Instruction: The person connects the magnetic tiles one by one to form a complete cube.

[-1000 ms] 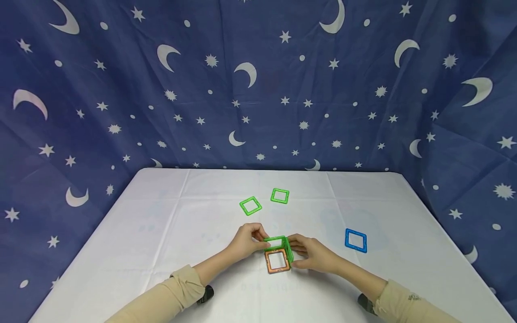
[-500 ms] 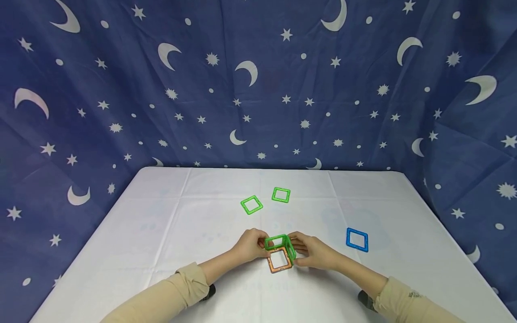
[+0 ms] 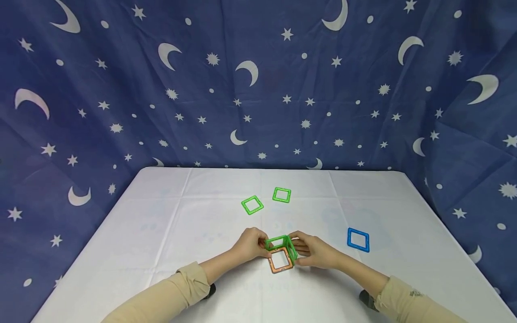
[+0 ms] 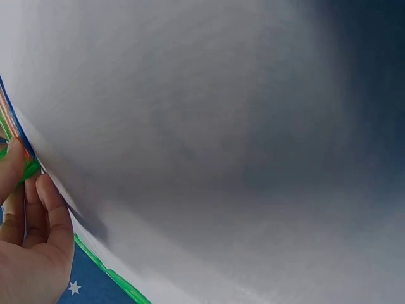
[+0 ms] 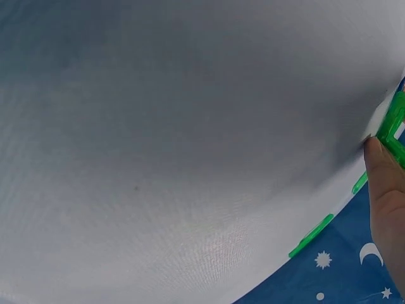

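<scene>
Orange frame [image 3: 282, 270] lies flat between both hands on the white table [image 3: 121, 251], with two green squares standing along its back and right sides. Leftmost, the left hand [image 3: 248, 246] has curled fingers pinching the left end of the back green square [image 3: 276, 238]; the left wrist view shows thumb and fingertips closely gathered on green, and reveals a thin blue strip [image 4: 20, 124] beside the orange edge, whose source I cannot tell. Farther back lie a diagonally turned green frame [image 3: 246, 208] and, near it to the right, a straighter green frame [image 3: 280, 200]. Next, the right hand [image 3: 317, 252] bends its fingers round the right green square [image 3: 292, 249], thumb at the near end; the right wrist view catches just one digit touching a green corner. Rightmost, well apart, lies a blue frame [image 3: 349, 237], whole in the head view.
</scene>
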Available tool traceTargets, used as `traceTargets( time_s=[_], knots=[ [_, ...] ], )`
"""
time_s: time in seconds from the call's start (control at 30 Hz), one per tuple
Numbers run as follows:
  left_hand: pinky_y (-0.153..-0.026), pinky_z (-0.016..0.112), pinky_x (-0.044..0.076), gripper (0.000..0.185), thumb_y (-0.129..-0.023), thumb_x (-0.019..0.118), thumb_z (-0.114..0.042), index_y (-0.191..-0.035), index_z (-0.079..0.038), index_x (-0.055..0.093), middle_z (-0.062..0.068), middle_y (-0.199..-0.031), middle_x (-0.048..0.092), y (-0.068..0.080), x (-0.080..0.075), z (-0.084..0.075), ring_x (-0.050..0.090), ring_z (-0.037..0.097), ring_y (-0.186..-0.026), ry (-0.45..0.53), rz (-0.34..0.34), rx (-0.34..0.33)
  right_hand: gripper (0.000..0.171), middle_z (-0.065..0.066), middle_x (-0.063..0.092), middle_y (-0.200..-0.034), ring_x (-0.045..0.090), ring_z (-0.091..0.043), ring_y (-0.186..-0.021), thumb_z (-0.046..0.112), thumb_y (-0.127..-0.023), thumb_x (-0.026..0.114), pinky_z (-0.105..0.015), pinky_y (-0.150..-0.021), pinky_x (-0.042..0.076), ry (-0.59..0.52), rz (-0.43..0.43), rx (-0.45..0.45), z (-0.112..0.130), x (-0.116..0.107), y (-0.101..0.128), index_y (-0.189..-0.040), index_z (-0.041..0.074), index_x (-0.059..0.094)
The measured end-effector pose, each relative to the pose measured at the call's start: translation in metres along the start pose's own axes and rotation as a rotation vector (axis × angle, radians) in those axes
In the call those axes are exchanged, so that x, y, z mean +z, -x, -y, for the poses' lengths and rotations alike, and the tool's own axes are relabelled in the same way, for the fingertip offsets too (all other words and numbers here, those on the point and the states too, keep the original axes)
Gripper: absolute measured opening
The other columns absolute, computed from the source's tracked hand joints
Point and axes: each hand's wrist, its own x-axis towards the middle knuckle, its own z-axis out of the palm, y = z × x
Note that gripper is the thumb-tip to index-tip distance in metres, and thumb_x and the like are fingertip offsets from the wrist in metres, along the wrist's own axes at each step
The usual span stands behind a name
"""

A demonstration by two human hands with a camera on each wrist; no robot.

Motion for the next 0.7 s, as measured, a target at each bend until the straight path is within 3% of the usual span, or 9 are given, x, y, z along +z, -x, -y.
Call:
traceTargets(
  time_s=[0.17,0.3,0.47,0.7],
  knots=[
    [-0.052,0.017,0.039,0.014,-0.068,0.082,-0.001,-0.075,-0.001,0.070,0.003,-0.063,0.062,0.001,0.001,0.000,0.046,0.004,-0.056,0.024,0.008,-0.009,0.055,-0.032,0.047,-0.134,0.045,-0.045,-0.125,0.000,-0.086,0.063,-0.038,-0.100,0.045,0.026,-0.005,-0.008,0.002,0.000,0.000,-0.133,-0.009,0.037],
    [-0.056,0.017,0.042,0.034,-0.069,0.082,-0.003,-0.100,0.001,0.069,0.003,-0.071,0.062,0.003,-0.001,0.001,0.048,0.004,-0.061,0.035,0.042,-0.018,0.057,-0.028,0.044,-0.138,0.045,-0.042,-0.127,-0.002,-0.086,0.060,-0.040,-0.101,0.043,0.048,-0.008,0.012,0.005,0.000,-0.001,-0.136,-0.009,0.036],
    [-0.065,0.018,0.048,0.063,-0.075,0.078,-0.007,-0.132,-0.002,0.052,0.008,-0.090,0.063,0.010,-0.005,0.001,0.055,0.008,-0.075,0.070,0.098,-0.015,0.057,-0.027,0.043,-0.140,0.046,-0.042,-0.126,-0.006,-0.085,0.057,-0.041,-0.100,0.044,0.094,-0.001,-0.004,0.007,-0.001,-0.004,-0.138,-0.009,0.035],
    [-0.073,0.020,0.049,0.078,-0.078,0.075,-0.002,-0.145,-0.008,0.036,0.016,-0.118,0.057,0.022,-0.011,-0.004,0.057,0.016,-0.089,0.139,0.177,-0.027,0.051,-0.024,0.054,-0.130,0.055,-0.039,-0.118,-0.008,-0.086,0.053,-0.037,-0.095,0.050,0.163,-0.035,-0.051,0.008,-0.001,-0.009,-0.135,-0.006,0.043]
  ],
)
